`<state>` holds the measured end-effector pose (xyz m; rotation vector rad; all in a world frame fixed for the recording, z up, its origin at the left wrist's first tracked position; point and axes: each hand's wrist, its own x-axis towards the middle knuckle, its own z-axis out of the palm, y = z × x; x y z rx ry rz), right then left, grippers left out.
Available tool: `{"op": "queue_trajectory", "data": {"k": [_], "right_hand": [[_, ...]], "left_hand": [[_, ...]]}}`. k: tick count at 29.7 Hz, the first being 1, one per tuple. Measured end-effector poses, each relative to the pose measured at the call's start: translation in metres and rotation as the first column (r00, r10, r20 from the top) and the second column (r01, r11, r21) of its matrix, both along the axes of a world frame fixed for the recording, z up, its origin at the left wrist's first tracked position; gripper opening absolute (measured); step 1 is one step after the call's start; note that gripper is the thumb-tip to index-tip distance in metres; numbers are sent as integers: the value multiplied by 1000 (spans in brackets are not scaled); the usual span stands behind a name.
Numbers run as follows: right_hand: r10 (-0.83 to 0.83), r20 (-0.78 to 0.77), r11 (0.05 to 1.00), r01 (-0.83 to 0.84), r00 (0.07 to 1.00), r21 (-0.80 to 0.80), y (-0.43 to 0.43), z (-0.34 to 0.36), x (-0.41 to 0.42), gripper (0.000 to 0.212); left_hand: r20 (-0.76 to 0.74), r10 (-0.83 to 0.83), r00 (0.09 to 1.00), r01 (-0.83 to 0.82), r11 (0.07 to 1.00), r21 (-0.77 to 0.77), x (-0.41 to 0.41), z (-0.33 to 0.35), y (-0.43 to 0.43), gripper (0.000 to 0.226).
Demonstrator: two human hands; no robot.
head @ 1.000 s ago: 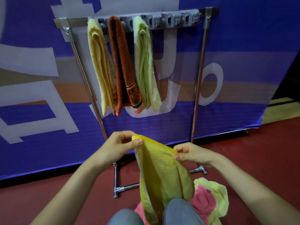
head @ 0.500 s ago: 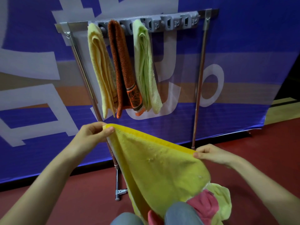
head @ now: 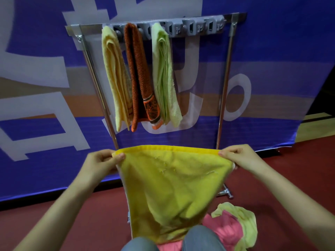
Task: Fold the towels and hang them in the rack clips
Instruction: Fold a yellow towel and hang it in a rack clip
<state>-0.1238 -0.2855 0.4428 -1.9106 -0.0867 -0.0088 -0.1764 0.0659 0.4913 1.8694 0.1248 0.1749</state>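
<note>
Left hand (head: 98, 163) and right hand (head: 241, 157) pinch the yellow towel's (head: 170, 185) top corners, fingers curled, stretching it wide.

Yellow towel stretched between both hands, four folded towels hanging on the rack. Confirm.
Not four: the head view shows three folded towels hanging on the rack. The yellow towel is stretched between left hand and right hand.

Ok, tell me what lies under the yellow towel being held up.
Beneath the yellow towel, a pink towel and a pale green towel lie crumpled by the person's knees. How far the pile reaches under it is covered.
</note>
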Motion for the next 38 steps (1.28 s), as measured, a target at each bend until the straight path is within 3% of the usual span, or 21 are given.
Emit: {"op": "queue_trajectory", "data": {"k": [9, 18, 22, 24, 27, 30, 38], "right_hand": [[177, 25, 974, -179, 984, 135, 70, 10, -25, 16], [370, -212, 891, -282, 904, 355, 96, 7, -47, 26], [415, -324, 880, -283, 850, 382, 96, 12, -48, 44], [409, -341, 889, -285, 846, 359, 100, 12, -49, 49], [386, -350, 903, -271, 853, 334, 107, 14, -51, 46], [395, -360, 900, -277, 845, 337, 111, 13, -54, 42], [449, -334, 877, -336, 829, 345, 111, 3, -59, 31]], "left_hand": [[-13, -117, 993, 116, 989, -88, -8, -39, -84, 16], [28, -267, 963, 268, 962, -41, -23, -49, -100, 24], [36, -286, 958, 286, 958, 7, -29, -53, -97, 10], [44, -247, 968, 243, 966, 83, -31, -55, -97, 18], [73, -185, 980, 167, 965, 204, -31, -57, -98, 35], [97, -190, 977, 157, 947, 280, -31, -60, -100, 25], [89, -262, 961, 234, 941, 246, -32, -65, -89, 28]]}}
